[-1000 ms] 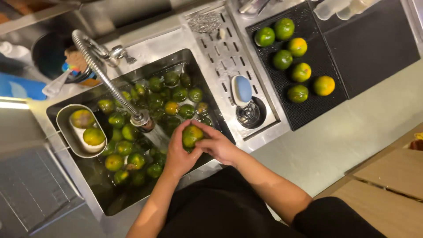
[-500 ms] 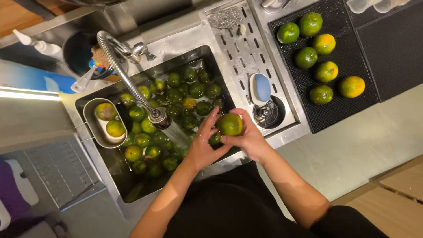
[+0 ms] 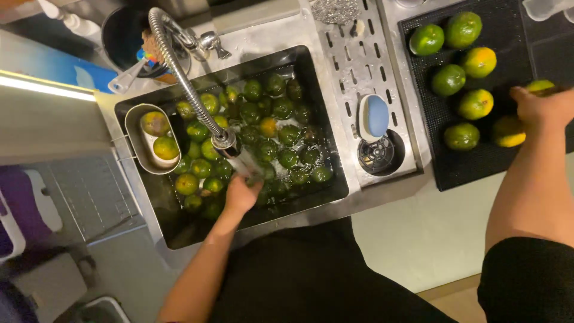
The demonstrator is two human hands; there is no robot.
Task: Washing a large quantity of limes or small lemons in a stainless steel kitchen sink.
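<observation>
Head view: right hand [image 3: 541, 107] grips a yellow-green citrus [image 3: 539, 87].

At frame centre the left hand [image 3: 241, 194] reaches among green citrus fruits [image 3: 281, 107] in the sink [image 3: 323, 197]; at right, the right hand [image 3: 541, 107] rests on fruit on the black mat [image 3: 466, 170].
</observation>
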